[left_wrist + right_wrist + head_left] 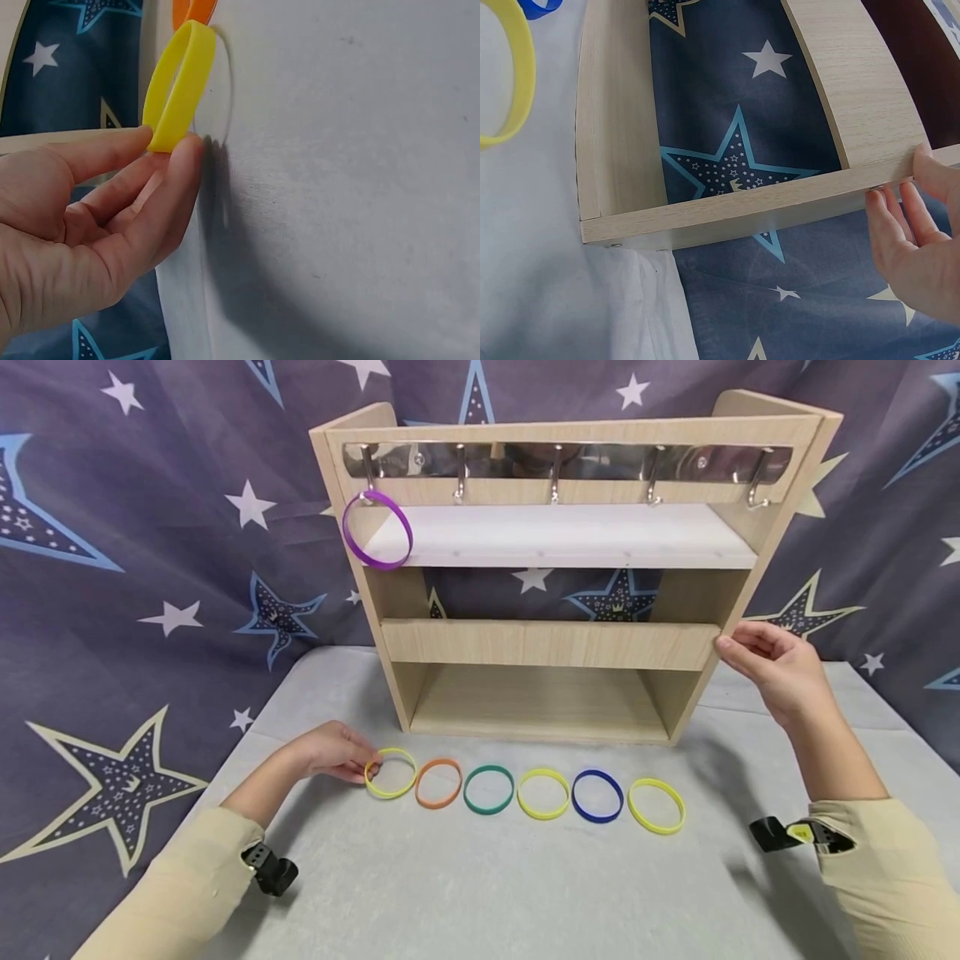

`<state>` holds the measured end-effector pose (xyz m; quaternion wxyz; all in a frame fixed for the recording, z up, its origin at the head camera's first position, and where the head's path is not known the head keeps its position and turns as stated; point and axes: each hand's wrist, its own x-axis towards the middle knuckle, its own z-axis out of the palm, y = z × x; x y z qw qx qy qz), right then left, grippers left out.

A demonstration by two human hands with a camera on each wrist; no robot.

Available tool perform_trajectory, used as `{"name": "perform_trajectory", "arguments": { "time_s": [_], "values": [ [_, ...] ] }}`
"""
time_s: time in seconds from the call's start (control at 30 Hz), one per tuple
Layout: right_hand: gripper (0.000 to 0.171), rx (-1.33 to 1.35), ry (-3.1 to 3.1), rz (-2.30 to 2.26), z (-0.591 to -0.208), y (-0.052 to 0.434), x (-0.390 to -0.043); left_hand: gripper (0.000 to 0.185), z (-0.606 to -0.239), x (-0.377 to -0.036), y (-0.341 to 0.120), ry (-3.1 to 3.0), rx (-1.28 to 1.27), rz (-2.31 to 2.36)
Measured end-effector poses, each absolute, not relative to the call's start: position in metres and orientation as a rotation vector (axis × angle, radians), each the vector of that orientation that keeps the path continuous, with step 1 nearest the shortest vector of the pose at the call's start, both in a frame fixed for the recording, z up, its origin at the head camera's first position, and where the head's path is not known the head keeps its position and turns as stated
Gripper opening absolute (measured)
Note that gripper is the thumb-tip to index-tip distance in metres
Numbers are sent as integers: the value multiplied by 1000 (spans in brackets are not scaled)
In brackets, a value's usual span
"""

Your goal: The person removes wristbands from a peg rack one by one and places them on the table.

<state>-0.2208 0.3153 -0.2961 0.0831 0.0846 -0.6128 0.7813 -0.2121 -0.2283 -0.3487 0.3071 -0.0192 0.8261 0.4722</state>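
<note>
left hand [333, 752] pinching yellow band [391, 772], table's left edge

Star-patterned dark cloth backdrop [150, 527], grey-covered table [487, 885], even light

no text, label, brand, number or sign can be read in any view. only printed star shapes are borne by the backdrop cloth [150, 568], and no lettering is shown on the wooden rack [555, 643] or the bands.
</note>
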Motion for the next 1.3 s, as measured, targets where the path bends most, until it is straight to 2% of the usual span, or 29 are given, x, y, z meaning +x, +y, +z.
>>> {"name": "perform_trajectory", "arguments": {
  "time_s": [0.27,0.63,0.9,1.1,1.3],
  "values": [
    [24,261,-1802,2353,-296,314,-223,28,-350,-209,-227,2295,-55,1152],
    [25,279,-1787,2358,-295,314,-225,38,-339,-207,-229,2360,-58,1108],
    [23,262,-1803,2356,-295,314,-223,37,-334,-209,-229,2411,15,1112],
    [22,243,-1830,2339,-296,314,-221,32,-332,-212,-228,2546,-11,1206],
    [23,228,-1850,2318,-295,315,-220,41,-318,-215,-228,2607,1,1325]
  ]
}}
